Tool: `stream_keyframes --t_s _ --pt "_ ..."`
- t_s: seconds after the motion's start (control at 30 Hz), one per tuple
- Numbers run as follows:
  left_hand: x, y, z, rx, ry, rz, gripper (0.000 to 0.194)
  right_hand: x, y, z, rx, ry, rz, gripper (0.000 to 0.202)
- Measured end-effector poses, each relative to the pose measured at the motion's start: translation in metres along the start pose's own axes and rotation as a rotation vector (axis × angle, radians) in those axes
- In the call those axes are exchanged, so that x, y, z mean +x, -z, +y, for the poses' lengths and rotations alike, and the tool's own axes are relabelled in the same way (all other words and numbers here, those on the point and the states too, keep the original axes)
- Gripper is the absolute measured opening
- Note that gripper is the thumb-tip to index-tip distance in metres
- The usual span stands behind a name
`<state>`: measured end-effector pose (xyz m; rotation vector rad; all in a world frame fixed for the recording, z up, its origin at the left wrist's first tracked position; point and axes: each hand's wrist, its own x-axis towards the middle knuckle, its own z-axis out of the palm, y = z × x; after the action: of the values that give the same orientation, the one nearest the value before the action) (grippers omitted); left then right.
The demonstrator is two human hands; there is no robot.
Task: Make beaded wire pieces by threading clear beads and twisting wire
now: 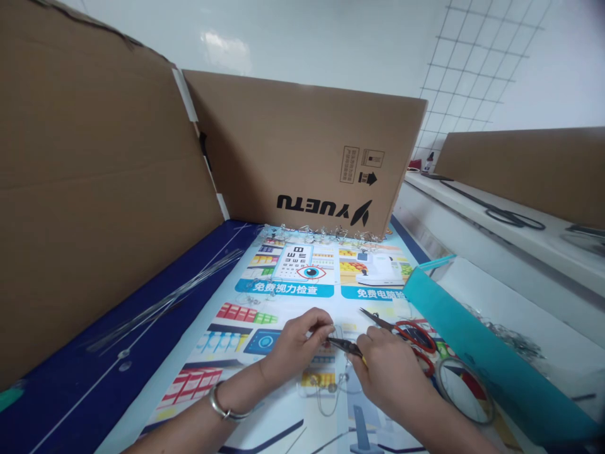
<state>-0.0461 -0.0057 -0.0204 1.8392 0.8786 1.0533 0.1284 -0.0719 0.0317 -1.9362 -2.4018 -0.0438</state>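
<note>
My left hand [302, 337] pinches a thin piece of wire between thumb and fingertips; most of it is hidden or too fine to make out. My right hand [390, 369] is closed around a pair of needle-nose pliers [344, 345], whose dark jaws reach the left fingertips. Just below the jaws, a bent wire piece with small round parts [328, 400] rests on the printed mat. Beyond my right hand lie scissors with red handles [416, 335], blades pointing away to the left. A roll of tape [466, 391] lies beside my right wrist.
At the right stands a teal-sided box [472, 353] holding a heap of wire pieces [513, 334]. Long straight wires [174, 296] lie on the left. Several bent wire pieces [321, 235] line the foot of the cardboard wall [302, 145]. Another pair of scissors [513, 217] rests on the white ledge.
</note>
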Motion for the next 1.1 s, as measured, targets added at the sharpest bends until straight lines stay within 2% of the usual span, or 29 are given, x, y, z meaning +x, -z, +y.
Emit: stream_keyframes --t_s 0.23,0.5,0.8,1.1 --pt "-0.0004 0.0002 -0.0002 -0.008 0.001 -0.025 0.010 -0.0005 -0.0020 0.0030 0.037 -0.019 -0.016 0.022" --pt "0.0012 0.0029 0.0004 0.142 -0.085 -0.042 0.009 0.0001 -0.0011 0.0053 0.057 0.005 -0.021 0.024" --pt "0.0004 -0.0007 -0.0029 -0.082 0.067 -0.034 0.011 -0.0012 0.0017 -0.0014 -0.010 0.023 -0.014 0.025" --pt "0.0002 -0.0007 0.0004 -0.092 0.078 -0.039 0.011 -0.0002 0.0012 -0.0036 -0.067 0.019 -0.023 0.024"
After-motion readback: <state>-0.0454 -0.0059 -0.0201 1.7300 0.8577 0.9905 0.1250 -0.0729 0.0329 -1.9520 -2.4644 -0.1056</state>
